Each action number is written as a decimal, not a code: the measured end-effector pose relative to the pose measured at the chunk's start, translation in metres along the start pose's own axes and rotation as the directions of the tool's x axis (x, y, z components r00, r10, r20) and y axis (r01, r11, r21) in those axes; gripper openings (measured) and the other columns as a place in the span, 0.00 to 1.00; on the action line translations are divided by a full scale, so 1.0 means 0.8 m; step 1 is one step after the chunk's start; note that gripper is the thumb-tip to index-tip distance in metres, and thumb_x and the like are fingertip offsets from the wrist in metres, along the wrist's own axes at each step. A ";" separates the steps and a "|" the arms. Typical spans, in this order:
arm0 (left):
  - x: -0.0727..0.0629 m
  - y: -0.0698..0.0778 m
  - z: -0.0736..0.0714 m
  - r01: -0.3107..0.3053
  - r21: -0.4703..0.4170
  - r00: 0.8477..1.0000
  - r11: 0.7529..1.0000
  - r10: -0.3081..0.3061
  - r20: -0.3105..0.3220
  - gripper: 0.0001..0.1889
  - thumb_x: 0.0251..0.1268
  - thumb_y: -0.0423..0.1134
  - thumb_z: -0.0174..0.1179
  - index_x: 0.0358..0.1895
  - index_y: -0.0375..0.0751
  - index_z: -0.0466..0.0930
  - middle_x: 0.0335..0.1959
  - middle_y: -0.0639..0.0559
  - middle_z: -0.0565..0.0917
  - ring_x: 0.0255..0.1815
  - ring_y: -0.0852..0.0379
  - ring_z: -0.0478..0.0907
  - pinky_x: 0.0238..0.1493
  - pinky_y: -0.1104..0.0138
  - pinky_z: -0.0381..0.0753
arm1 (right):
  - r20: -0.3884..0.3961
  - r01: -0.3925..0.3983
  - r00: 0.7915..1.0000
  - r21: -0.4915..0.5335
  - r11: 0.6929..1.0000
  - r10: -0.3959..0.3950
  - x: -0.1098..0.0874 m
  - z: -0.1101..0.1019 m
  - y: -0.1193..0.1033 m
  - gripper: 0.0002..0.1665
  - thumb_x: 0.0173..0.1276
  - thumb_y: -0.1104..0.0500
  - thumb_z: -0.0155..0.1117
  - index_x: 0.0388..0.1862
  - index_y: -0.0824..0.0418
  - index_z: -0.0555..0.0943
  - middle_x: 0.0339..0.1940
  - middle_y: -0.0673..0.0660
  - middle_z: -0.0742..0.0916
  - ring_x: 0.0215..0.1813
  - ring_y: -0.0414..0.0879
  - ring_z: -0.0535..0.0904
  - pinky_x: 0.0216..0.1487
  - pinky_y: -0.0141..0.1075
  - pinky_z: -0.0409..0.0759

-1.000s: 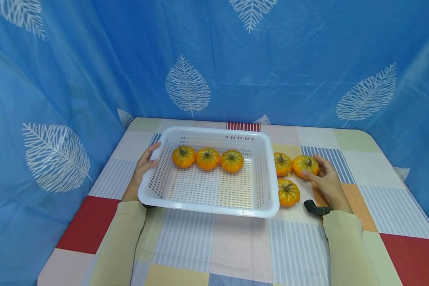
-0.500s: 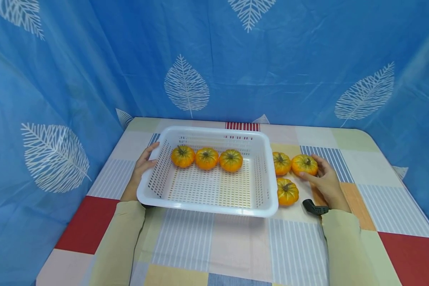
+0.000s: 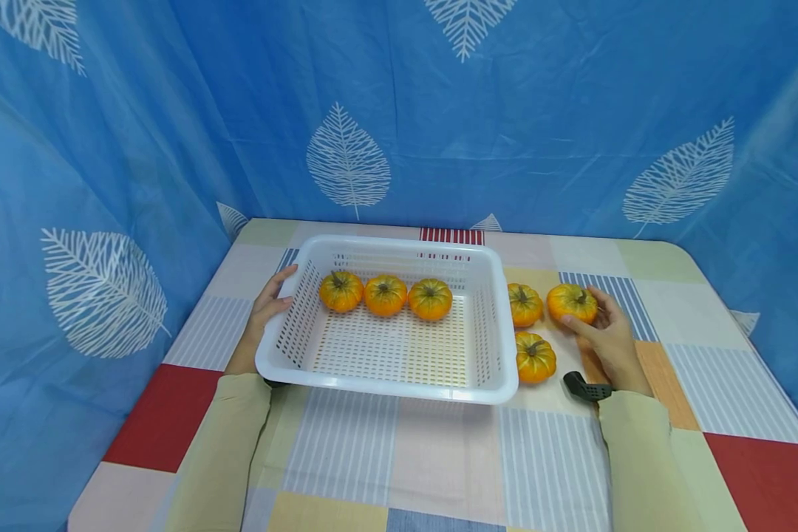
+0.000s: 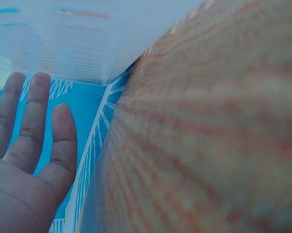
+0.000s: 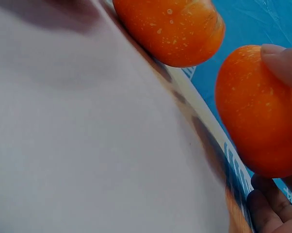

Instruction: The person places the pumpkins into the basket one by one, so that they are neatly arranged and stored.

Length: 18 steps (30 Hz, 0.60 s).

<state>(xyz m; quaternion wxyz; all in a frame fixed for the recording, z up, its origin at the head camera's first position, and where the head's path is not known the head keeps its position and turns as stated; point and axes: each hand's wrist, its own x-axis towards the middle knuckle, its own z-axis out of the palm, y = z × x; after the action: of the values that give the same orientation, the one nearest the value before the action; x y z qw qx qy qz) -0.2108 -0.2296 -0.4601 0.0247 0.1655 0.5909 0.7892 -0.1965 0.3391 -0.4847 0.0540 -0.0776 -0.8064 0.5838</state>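
Observation:
In the head view, a white slotted plastic basket (image 3: pixel 386 393) holds a row of three small orange pumpkins, the middle one (image 3: pixel 385 295) between its neighbours. My left hand (image 3: pixel 261 319) touches the basket's left side; the left wrist view shows straight fingers (image 4: pixel 34 116) against its wall. To the basket's right, my right hand (image 3: pixel 610 341) grips a pumpkin (image 3: pixel 570 303) between thumb and fingers. In the right wrist view the thumb (image 5: pixel 284 65) lies on this pumpkin, and fingertips curl beneath it. Close by are two more pumpkins, one behind (image 3: pixel 524 304) and one nearer me (image 3: pixel 535 358).
A patchwork tablecloth (image 3: pixel 448 451) covers the table. Blue curtains (image 3: pixel 539 111) with white leaf prints surround its back and sides. A black wrist device (image 3: pixel 585 387) sits at my right cuff. The basket's right rim partly overlaps the nearby pumpkins in the head view.
The pumpkin in my right hand has shifted slightly right and tipped, widening the gap to the pumpkin beside it. My left hand and the basket stay put.

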 end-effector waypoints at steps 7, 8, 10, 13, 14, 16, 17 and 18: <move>0.001 0.000 0.002 0.011 0.018 1.000 1.000 -0.011 0.000 0.33 0.75 0.30 0.38 0.77 0.63 0.68 0.85 0.42 0.52 0.76 0.50 0.62 0.67 0.62 0.72 | -0.030 -0.021 0.999 0.025 0.999 0.021 -0.001 -0.004 -0.011 0.52 0.78 0.53 0.71 0.91 0.54 0.52 0.90 0.61 0.57 0.86 0.58 0.56 0.81 0.33 0.60; 0.000 0.000 0.003 0.014 0.016 1.000 1.000 -0.014 0.001 0.33 0.74 0.30 0.38 0.77 0.63 0.68 0.85 0.41 0.50 0.76 0.50 0.61 0.67 0.62 0.72 | -0.030 -0.019 0.999 0.037 0.999 0.021 -0.002 -0.004 -0.014 0.52 0.78 0.53 0.71 0.91 0.52 0.53 0.90 0.60 0.57 0.86 0.57 0.56 0.80 0.32 0.60; 0.000 0.000 0.003 0.018 0.008 1.000 1.000 -0.018 -0.003 0.33 0.75 0.30 0.38 0.77 0.63 0.69 0.86 0.40 0.49 0.77 0.50 0.61 0.68 0.62 0.71 | -0.028 -0.008 1.000 0.071 0.997 0.010 -0.004 -0.005 -0.021 0.52 0.78 0.54 0.71 0.91 0.50 0.54 0.90 0.57 0.57 0.86 0.54 0.56 0.80 0.31 0.61; -0.001 0.001 0.002 0.022 -0.003 1.000 1.000 -0.022 -0.009 0.33 0.75 0.29 0.39 0.76 0.64 0.70 0.87 0.39 0.47 0.77 0.49 0.60 0.67 0.62 0.72 | -0.018 0.027 1.000 0.146 0.989 -0.025 -0.007 -0.006 -0.032 0.52 0.77 0.58 0.72 0.91 0.49 0.55 0.90 0.56 0.57 0.84 0.50 0.57 0.78 0.28 0.62; -0.001 0.001 0.002 0.025 -0.003 1.000 1.000 -0.025 -0.012 0.33 0.75 0.29 0.39 0.75 0.65 0.70 0.87 0.39 0.47 0.77 0.49 0.60 0.67 0.62 0.72 | -0.018 0.045 0.999 0.145 0.988 -0.043 -0.008 -0.006 -0.035 0.51 0.77 0.58 0.72 0.91 0.50 0.55 0.90 0.57 0.58 0.83 0.49 0.58 0.77 0.26 0.63; -0.001 0.001 0.001 0.030 0.002 0.999 1.000 -0.030 -0.014 0.33 0.75 0.30 0.38 0.76 0.66 0.70 0.87 0.39 0.47 0.77 0.49 0.59 0.69 0.61 0.70 | -0.022 0.082 0.997 0.116 0.990 -0.080 -0.009 -0.007 -0.040 0.51 0.77 0.59 0.72 0.90 0.51 0.56 0.89 0.59 0.60 0.82 0.48 0.61 0.74 0.24 0.65; -0.001 0.002 0.001 0.032 0.005 0.999 0.999 -0.032 -0.015 0.33 0.75 0.30 0.38 0.76 0.66 0.70 0.87 0.39 0.47 0.77 0.49 0.59 0.69 0.60 0.70 | -0.026 0.098 0.995 0.090 0.991 -0.096 -0.009 -0.007 -0.043 0.51 0.77 0.59 0.72 0.90 0.52 0.56 0.88 0.60 0.61 0.81 0.47 0.62 0.72 0.23 0.66; -0.001 0.001 0.001 0.031 0.010 0.999 0.999 -0.030 -0.012 0.33 0.75 0.30 0.38 0.76 0.66 0.70 0.87 0.40 0.47 0.77 0.49 0.60 0.69 0.60 0.70 | -0.030 0.115 0.993 0.066 0.991 -0.113 -0.009 -0.007 -0.045 0.50 0.77 0.59 0.72 0.90 0.53 0.57 0.88 0.61 0.62 0.80 0.45 0.64 0.72 0.22 0.67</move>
<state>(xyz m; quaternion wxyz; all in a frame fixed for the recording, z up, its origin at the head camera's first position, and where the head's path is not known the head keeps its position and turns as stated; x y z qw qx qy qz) -0.2099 -0.2293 -0.4589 0.0324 0.1520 0.5976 0.7866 -0.1903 0.3321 -0.4487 0.1004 -0.0371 -0.7884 0.6058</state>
